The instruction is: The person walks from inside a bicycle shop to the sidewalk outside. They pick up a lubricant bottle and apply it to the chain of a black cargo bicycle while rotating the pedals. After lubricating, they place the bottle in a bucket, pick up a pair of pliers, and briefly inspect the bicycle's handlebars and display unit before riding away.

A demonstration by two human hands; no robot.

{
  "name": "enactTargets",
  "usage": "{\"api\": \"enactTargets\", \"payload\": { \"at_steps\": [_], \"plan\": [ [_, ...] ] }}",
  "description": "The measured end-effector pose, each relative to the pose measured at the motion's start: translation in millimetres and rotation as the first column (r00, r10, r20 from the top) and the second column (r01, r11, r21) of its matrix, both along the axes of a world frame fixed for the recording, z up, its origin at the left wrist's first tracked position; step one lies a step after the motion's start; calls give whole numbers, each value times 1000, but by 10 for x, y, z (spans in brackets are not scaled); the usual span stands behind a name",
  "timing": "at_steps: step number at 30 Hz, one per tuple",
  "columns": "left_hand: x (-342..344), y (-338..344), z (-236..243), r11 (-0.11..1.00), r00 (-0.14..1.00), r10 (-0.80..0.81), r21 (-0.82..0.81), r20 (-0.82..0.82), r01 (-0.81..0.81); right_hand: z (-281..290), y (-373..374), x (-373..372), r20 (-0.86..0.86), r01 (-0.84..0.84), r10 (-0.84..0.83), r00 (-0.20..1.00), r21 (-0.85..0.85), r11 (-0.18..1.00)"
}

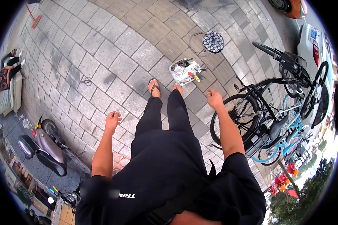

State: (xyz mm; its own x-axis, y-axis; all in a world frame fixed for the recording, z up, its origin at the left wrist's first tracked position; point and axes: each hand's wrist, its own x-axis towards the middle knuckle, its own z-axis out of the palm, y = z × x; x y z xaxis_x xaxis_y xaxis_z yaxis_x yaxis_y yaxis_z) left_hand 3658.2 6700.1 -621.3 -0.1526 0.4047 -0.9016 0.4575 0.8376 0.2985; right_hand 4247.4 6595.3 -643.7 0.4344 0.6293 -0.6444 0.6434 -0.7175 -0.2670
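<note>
My left hand hangs in the air over the paving, its fingers loosely bent and a little apart, with nothing seen in them. My right hand is held out at the other side, between my leg and the bicycle, fingers curled in; nothing shows in it. It is the hand nearer to a white plastic basket on the ground just beyond my feet. Several small tools lie in this basket, among them a screwdriver with a yellow and red handle. Past it stands a round stool with a black-and-white patterned top.
A black bicycle and a light blue one stand close on my right, a white car behind them. At left are a parked scooter and a person on a sofa. An orange-pink plastic seat is beside my left hip.
</note>
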Motion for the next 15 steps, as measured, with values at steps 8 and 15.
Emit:
{"api": "enactTargets", "payload": {
  "at_steps": [8,15],
  "plan": [
    [383,588,-264,988,993,-113,106,38,109,972,-1489,29,55,452,-456,888,72,889],
    [1452,912,-67,926,937,-348,164,27,339,1281,-2884,434,165,748,-826,539,357,560]
  ]
}}
